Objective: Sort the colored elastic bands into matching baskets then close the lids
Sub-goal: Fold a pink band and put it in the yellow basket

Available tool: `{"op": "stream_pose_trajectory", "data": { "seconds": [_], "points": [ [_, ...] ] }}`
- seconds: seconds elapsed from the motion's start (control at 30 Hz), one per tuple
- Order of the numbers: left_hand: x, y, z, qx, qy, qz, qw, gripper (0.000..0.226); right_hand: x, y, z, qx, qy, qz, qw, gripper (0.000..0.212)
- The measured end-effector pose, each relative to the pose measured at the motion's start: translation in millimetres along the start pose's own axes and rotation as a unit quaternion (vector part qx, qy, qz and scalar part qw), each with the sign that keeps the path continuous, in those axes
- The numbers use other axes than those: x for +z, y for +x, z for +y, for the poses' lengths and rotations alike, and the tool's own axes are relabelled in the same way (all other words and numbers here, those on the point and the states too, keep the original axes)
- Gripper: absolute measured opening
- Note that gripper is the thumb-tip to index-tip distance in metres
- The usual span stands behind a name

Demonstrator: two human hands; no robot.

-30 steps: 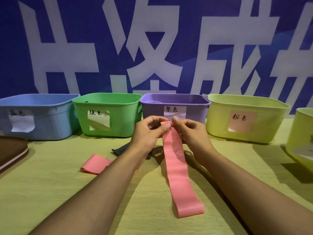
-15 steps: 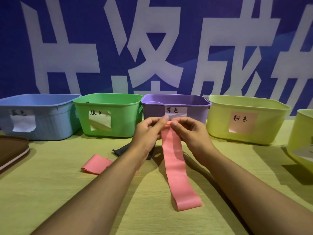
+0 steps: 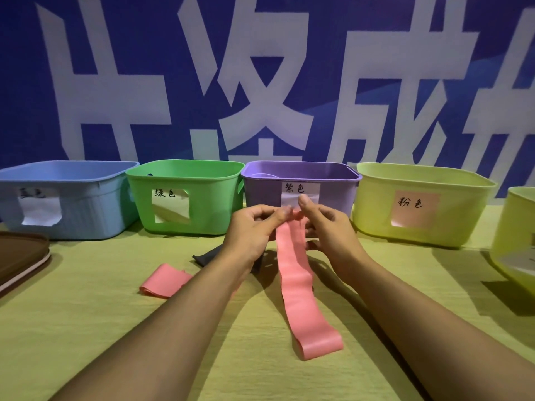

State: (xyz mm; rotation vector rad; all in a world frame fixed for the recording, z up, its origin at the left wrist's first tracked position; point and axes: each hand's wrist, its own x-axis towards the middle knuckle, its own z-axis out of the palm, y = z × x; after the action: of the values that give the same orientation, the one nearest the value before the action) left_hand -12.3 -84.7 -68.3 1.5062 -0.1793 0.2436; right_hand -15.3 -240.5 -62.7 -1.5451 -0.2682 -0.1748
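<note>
Where baskets (image 3: 185, 198) line the blue banner (image 3: 144, 68), yellow-green tabletop (image 3: 86, 328) spreads

Behind everything we see a blue banner (image 3: 115, 53) printed with large white Chinese characters (image 3: 260, 82), filling the whole back of the view. Below it we look onto a yellow-green tablecloth (image 3: 86, 328) with a fine crinkled texture, which covers the table to the near edge. Dark shadows (image 3: 515, 296) fall on the cloth at the right.
</note>
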Motion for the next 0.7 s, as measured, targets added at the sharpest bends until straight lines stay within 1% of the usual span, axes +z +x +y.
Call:
{"op": "stream_pose_trajectory", "data": {
  "seconds": [0.07, 0.13, 0.4, 0.53, 0.7],
  "points": [
    [0.4, 0.4, 0.1, 0.008, -0.009, -0.01, 1.0, 0.024, -0.9, 1.5, 0.8, 0.016, -0.045, 0.023, 0.999, 0.047],
    [0.6, 0.8, -0.4, 0.017, -0.011, -0.01, 1.0, 0.02, -1.6, 2.3, 1.7, 0.015, -0.067, 0.025, 0.997, 0.048],
    [-0.1, 1.4, -0.5, 0.034, -0.016, -0.01, 0.999, 0.012, -0.4, 3.3, 4.0, -0.028, -0.06, 0.014, 0.998, 0.031],
    [0.1, 0.8, 0.3, 0.037, -0.031, -0.007, 0.999, 0.015, -0.9, 3.2, 4.9, -0.053, -0.046, 0.004, 0.998, 0.02],
    [3.3, 1.6, 1.3, 0.006, -0.079, -0.018, 0.997, 0.021, -1.4, 4.4, 5.2, -0.06, 0.004, -0.014, 0.998, 0.009]
  ]
}}
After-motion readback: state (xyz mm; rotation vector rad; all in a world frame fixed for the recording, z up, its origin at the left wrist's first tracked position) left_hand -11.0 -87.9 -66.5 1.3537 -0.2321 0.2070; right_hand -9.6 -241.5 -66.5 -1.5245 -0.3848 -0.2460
